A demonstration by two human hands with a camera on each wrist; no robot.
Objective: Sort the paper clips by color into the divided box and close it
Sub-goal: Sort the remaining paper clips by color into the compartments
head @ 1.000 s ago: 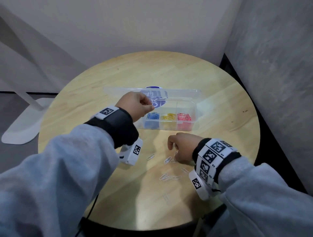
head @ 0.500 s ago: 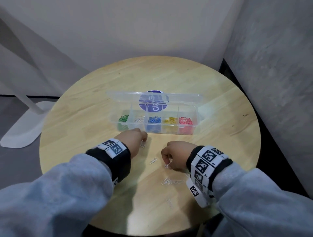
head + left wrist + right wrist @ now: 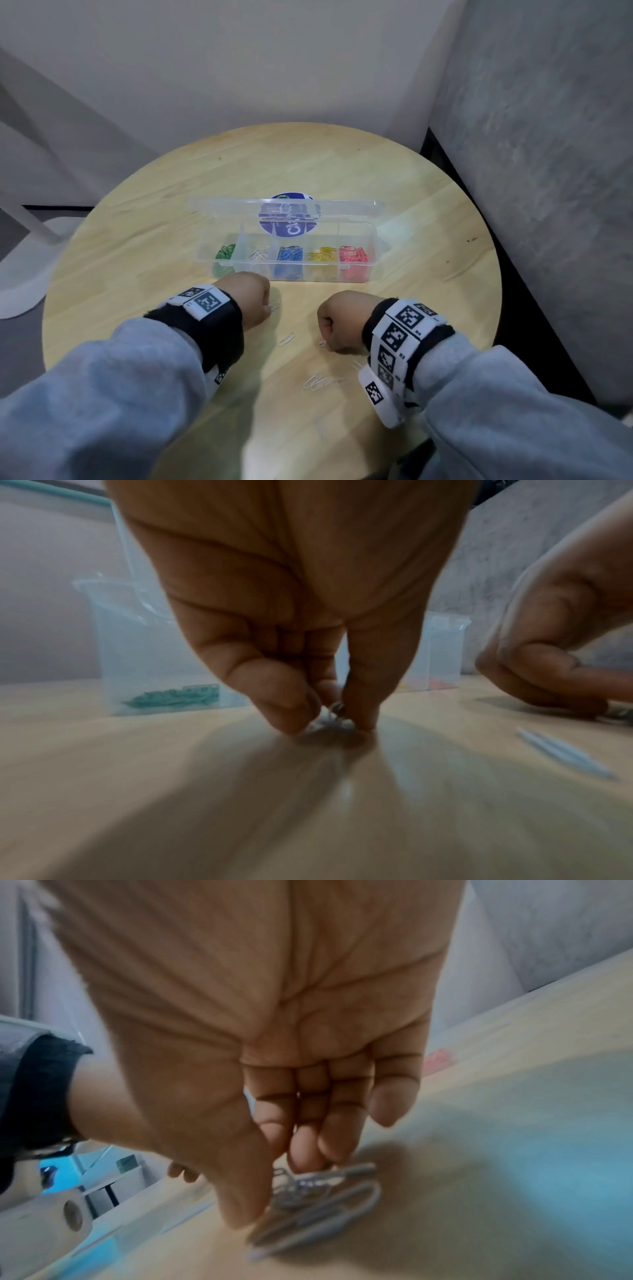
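Pinching 1 white clip (image 3: 330, 719) near the table's (image 3: 144, 246) centre with the left hand (image 3: 245, 298), while the right hand (image 3: 274, 1150) grips several more, risks a thin clip slipping before reaching the open box (image 3: 286, 240).

A round wooden tabletop (image 3: 342, 164) is standing in a corner, white wall (image 3: 239, 68) behind it, grey textured wall (image 3: 548, 171) rising beside it.

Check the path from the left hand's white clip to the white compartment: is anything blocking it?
Nothing visible does. The left hand pinches a white clip on the table just in front of the divided box. The lid stands open, and the white compartment lies directly beyond, over the low front wall.
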